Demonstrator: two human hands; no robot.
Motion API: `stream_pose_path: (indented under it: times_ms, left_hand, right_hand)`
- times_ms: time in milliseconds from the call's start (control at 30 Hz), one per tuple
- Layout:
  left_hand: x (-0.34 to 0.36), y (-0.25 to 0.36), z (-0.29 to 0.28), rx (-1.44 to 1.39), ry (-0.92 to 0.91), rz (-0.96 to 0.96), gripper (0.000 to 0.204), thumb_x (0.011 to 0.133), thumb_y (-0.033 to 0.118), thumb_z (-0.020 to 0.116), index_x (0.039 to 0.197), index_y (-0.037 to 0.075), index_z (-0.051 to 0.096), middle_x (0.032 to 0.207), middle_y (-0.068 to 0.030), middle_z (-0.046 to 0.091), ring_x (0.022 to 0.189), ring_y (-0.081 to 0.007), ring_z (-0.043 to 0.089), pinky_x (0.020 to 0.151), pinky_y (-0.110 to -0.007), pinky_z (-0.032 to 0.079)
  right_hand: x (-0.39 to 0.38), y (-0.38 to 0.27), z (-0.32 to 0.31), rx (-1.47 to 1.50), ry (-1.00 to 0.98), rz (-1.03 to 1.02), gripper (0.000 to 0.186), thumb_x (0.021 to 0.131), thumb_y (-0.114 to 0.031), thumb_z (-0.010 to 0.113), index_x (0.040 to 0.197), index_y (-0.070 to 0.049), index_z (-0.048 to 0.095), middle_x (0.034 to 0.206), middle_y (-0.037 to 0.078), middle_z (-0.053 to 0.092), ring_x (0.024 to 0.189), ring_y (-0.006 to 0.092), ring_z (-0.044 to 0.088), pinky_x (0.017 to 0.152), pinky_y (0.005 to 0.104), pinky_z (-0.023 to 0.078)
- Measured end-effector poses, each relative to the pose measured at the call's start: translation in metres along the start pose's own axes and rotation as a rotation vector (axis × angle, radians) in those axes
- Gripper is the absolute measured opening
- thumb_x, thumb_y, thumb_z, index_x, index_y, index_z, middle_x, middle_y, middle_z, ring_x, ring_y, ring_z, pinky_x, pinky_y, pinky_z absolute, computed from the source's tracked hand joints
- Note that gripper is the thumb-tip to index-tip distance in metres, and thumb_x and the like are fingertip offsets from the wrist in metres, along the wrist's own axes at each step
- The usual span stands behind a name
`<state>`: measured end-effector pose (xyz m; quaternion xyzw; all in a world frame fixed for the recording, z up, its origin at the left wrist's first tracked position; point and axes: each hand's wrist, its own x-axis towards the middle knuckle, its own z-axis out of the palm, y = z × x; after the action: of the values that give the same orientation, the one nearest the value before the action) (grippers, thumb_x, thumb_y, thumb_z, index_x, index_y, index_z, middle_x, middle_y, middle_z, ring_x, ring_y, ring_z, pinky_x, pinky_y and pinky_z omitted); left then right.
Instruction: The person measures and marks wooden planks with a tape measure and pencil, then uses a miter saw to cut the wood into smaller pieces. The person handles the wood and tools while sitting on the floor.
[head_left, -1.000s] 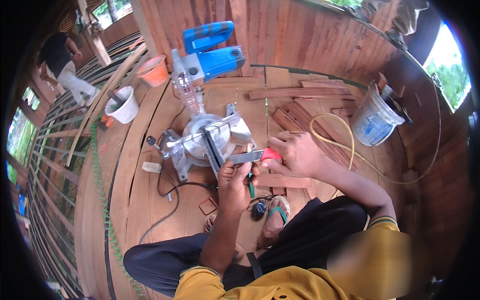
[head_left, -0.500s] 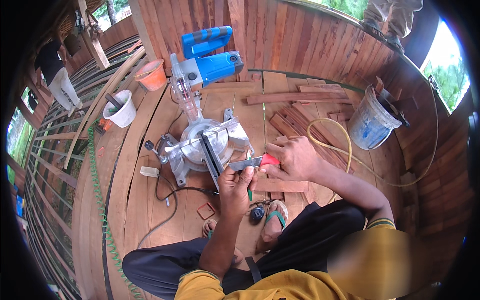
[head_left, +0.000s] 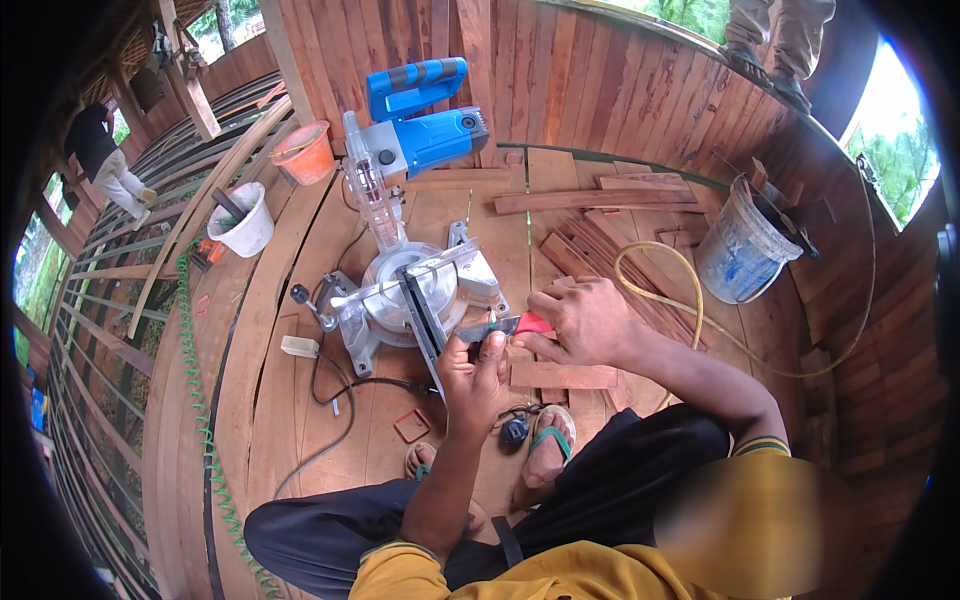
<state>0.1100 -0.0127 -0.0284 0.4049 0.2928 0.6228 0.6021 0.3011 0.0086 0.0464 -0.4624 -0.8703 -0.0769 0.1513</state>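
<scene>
In front of the saw's base, my two hands are close together. My right hand (head_left: 585,320) is closed round the red handle of a knife (head_left: 535,323), its grey blade pointing left across my left fingers. My left hand (head_left: 474,375) is closed, thumb up beside the blade, on a slim green pencil-like stick (head_left: 492,318); little of it shows between the fingers. Just beyond stands a blue and silver miter saw (head_left: 425,140), its head raised, its round table (head_left: 412,285) low on the boards.
Wooden boards (head_left: 600,200) lie to the right, near a paint-stained bucket (head_left: 740,245) and a yellow hose (head_left: 690,270). A white bucket (head_left: 245,225) and an orange bucket (head_left: 302,155) stand left. A black tape measure (head_left: 514,432) sits by my foot. Two other people are farther off.
The green stick has tilted, and its lower end no longer shows below my left hand. Both hands stay nearly in place. The person at far left has shifted posture.
</scene>
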Motion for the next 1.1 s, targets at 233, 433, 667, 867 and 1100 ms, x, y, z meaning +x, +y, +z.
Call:
stream_pose_path:
  times_ms: [233,433,667,867,1100]
  left_hand:
    - [0.006,0.002,-0.004,0.043,0.007,-0.047,0.008,0.104,0.012,0.069,0.106,0.005,0.064,0.075,0.0059,0.055,0.057,-0.0001,0.043,0.048,-0.02,0.032]
    - [0.007,0.0,-0.013,-0.01,0.03,-0.023,0.008,0.104,0.012,0.069,0.105,0.006,0.064,0.076,0.006,0.056,0.056,-0.0001,0.043,0.047,-0.02,0.032]
    - [0.008,0.018,-0.003,-0.157,-0.084,-0.133,0.037,0.106,0.012,0.064,0.141,0.002,0.061,0.089,-0.0004,0.062,0.071,-0.0055,0.052,0.056,-0.022,0.04]
    - [0.003,0.015,-0.007,-0.158,-0.187,-0.143,0.049,0.107,0.011,0.061,0.153,-0.001,0.051,0.09,0.0004,0.06,0.073,-0.0053,0.049,0.061,-0.023,0.042]
    - [0.001,0.012,-0.003,-0.112,-0.161,-0.104,0.05,0.108,0.011,0.062,0.155,-0.001,0.049,0.085,0.0026,0.055,0.071,-0.0045,0.046,0.061,-0.022,0.042]
  right_hand:
    - [0.002,-0.001,-0.001,0.041,-0.015,0.055,0.049,0.089,-0.056,0.073,0.084,-0.008,0.061,0.072,0.012,0.064,0.07,0.0362,0.069,0.061,0.0464,0.054]
    - [0.006,0.007,-0.002,0.093,0.032,0.185,0.05,0.092,-0.054,0.071,0.08,-0.008,0.056,0.07,0.014,0.06,0.065,0.0392,0.066,0.055,0.0476,0.049]
    - [0.002,0.005,-0.005,0.126,0.007,0.065,0.05,0.094,-0.055,0.069,0.082,-0.007,0.056,0.07,0.014,0.061,0.064,0.0392,0.065,0.057,0.0483,0.049]
    - [0.003,0.003,-0.009,0.127,-0.078,0.027,0.05,0.095,-0.058,0.066,0.088,-0.008,0.062,0.074,0.014,0.068,0.068,0.0385,0.069,0.061,0.0492,0.051]
    - [0.003,0.005,-0.007,0.157,-0.077,0.021,0.05,0.092,-0.057,0.069,0.082,-0.008,0.06,0.07,0.014,0.062,0.066,0.0389,0.065,0.059,0.0487,0.049]
